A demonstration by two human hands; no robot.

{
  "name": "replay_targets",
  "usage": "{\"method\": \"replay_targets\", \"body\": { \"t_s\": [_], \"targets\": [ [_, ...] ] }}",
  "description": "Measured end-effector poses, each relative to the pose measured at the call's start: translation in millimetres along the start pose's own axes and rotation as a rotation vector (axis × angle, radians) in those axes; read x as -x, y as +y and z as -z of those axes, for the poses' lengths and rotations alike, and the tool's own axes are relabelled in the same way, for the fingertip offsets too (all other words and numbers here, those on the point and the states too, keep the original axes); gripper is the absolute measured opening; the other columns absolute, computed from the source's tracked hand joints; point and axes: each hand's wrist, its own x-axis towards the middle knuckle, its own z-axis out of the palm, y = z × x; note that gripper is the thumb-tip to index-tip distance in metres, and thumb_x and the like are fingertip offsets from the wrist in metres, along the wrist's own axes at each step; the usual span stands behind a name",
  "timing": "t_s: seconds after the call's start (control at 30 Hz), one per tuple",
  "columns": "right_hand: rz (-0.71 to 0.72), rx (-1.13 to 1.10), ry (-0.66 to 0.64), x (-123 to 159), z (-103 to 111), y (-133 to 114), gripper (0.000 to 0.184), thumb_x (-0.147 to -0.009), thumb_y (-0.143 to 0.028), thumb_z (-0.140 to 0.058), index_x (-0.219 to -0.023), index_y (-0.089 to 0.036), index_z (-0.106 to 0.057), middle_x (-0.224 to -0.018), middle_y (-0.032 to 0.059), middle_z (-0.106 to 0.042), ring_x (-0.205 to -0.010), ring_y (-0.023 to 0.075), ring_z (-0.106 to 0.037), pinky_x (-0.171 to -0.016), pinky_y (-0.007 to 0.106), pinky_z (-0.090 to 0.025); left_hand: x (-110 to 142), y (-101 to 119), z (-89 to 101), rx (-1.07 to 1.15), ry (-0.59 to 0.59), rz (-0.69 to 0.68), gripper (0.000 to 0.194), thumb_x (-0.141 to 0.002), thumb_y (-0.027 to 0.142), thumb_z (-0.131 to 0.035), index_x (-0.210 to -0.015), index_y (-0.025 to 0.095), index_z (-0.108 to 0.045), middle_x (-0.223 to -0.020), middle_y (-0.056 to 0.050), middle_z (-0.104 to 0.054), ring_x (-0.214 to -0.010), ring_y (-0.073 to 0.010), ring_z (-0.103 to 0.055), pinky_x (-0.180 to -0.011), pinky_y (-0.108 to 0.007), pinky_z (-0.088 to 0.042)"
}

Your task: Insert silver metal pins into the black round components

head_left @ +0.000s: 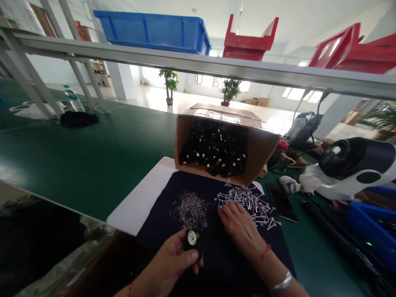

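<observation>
My left hand [176, 258] is closed around a small black part with a round silvery face [192, 237], held low over a dark cloth [213, 251]. Just beyond it lies a pile of thin bent metal pins [190, 209]. My right hand [239, 225] reaches down at the near left edge of a heap of silver flat-headed metal pins [250, 202]. Its fingertips are curled into the heap, and what they pinch, if anything, is hidden. Behind both piles, a cardboard box [262, 152] lies open toward me, full of black parts with shiny metal ends [213, 148].
Right of the cloth are a phone [282, 202], a black-and-white fan [355, 169] and a blue bin [371, 231]. A shelf [185, 62] crosses above, carrying a blue crate [151, 31] and red bins [249, 43]. A water bottle [72, 99] stands far left.
</observation>
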Motion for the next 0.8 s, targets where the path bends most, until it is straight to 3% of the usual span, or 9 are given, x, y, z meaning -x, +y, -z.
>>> {"method": "replay_targets", "body": {
  "t_s": [0.1,0.2,0.3,0.4,0.6,0.8],
  "targets": [
    [-0.17,-0.085,0.086,13.7,10.9,-10.5,0.008,-0.092,-0.01,-0.062,-0.095,-0.015,-0.067,-0.08,0.0047,-0.059,-0.072,0.0227,-0.054,-0.065,0.037,-0.047,-4.3,4.5,-6.0,0.116,0.011,0.033,0.027,-0.072,0.026,-0.086,-0.089,0.014,-0.07,-0.079,-0.003,-0.067,-0.07,-0.0104,-0.059,-0.062,-0.021,-0.046],
    [-0.42,-0.494,0.226,26.8,26.2,-31.0,0.008,-0.101,-0.024,-0.057,-0.1,-0.02,-0.064,-0.084,0.0029,-0.061,-0.074,0.0172,-0.059,-0.064,0.028,-0.051,-8.7,3.4,-13.1,0.226,-0.001,0.034,0.026,-0.069,0.022,-0.088,-0.089,0.015,-0.072,-0.082,-0.003,-0.067,-0.069,-0.0095,-0.059,-0.062,-0.02,-0.044],
    [-0.56,-0.788,0.328,33.8,37.7,-51.3,0.007,-0.1,-0.025,-0.06,-0.097,-0.022,-0.065,-0.08,0.0002,-0.061,-0.069,0.013,-0.061,-0.059,0.021,-0.051,-11.3,-1.4,-19.3,0.288,-0.044,0.033,0.023,-0.072,0.02,-0.086,-0.092,0.015,-0.074,-0.083,-0.003,-0.067,-0.07,-0.0093,-0.059,-0.063,-0.02,-0.044],
    [-0.622,-0.875,0.372,37.8,40.6,-62.6,0.008,-0.098,-0.025,-0.062,-0.092,-0.022,-0.066,-0.075,-0.0011,-0.06,-0.063,0.0118,-0.06,-0.055,0.02,-0.049,-12.6,-4.0,-24.2,0.316,-0.076,0.027,0.022,-0.074,0.019,-0.085,-0.093,0.015,-0.076,-0.082,-0.003,-0.066,-0.071,-0.0098,-0.06,-0.063,-0.019,-0.044],
    [-0.713,-1.031,0.297,49.7,33.5,-68.2,0.012,-0.099,-0.028,-0.06,-0.092,-0.021,-0.067,-0.076,-0.0003,-0.06,-0.066,0.0125,-0.06,-0.06,0.02,-0.05,-13.9,-4.3,-28.5,0.317,-0.119,0.011,0.021,-0.076,0.018,-0.083,-0.095,0.015,-0.076,-0.081,-0.003,-0.065,-0.069,-0.0085,-0.06,-0.061,-0.018,-0.044],
    [-0.581,-0.984,0.294,50.5,30.5,-68.5,0.01,-0.101,-0.024,-0.057,-0.095,-0.022,-0.065,-0.078,-0.0003,-0.06,-0.067,0.0127,-0.06,-0.06,0.021,-0.049,-14.3,-0.8,-27.2,0.265,-0.116,0.022,0.025,-0.073,0.02,-0.085,-0.093,0.014,-0.072,-0.083,-0.002,-0.064,-0.069,-0.0093,-0.059,-0.059,-0.02,-0.043]
  ]
}}
